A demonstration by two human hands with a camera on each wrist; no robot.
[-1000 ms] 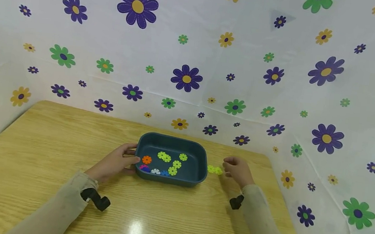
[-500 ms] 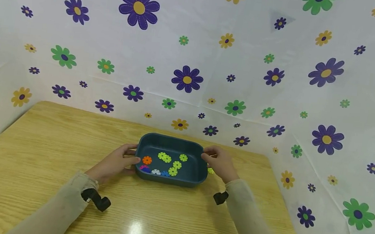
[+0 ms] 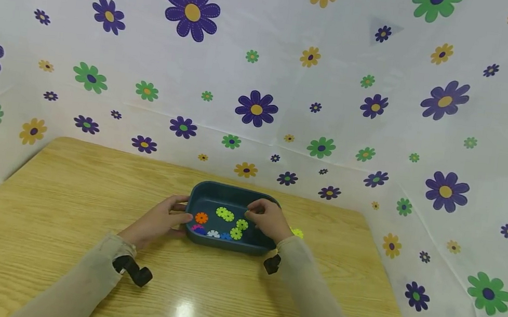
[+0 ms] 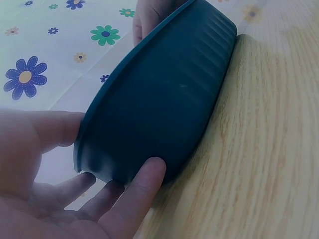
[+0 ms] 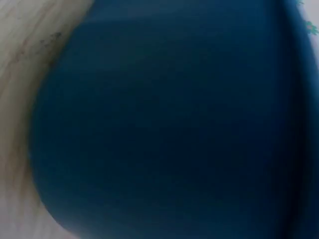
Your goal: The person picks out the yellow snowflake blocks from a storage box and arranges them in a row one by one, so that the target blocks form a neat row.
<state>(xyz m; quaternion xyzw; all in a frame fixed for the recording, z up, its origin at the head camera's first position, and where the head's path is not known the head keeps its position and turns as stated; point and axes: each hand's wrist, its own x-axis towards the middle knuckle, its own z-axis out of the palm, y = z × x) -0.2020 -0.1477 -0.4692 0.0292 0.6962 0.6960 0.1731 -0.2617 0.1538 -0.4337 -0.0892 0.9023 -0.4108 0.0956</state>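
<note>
A dark teal plastic basin (image 3: 225, 245) sits on the wooden table. My left hand (image 3: 159, 221) grips its left end, thumb over the rim and fingers against the outer wall, as the left wrist view shows. Inside lie several yellow-green snowflake discs (image 3: 236, 233), plus an orange disc (image 3: 201, 218), a white disc (image 3: 213, 234) and blue and pink ones. My right hand (image 3: 270, 220) reaches over the right rim, fingertips bent together low inside the basin. A yellow-green disc is mostly hidden at those fingertips; whether they pinch it I cannot tell.
Outside the basin, a yellow-green disc (image 3: 297, 233) on the table shows partly past the right wrist. Flower-printed white sheeting (image 3: 255, 148) stands behind the table and along its sides. In the right wrist view the basin wall (image 5: 159, 124) fills most of the frame, blurred.
My right hand has moved left from beside the discs outside the basin, past the right rim, to inside it. My left hand keeps its hold on the basin.
</note>
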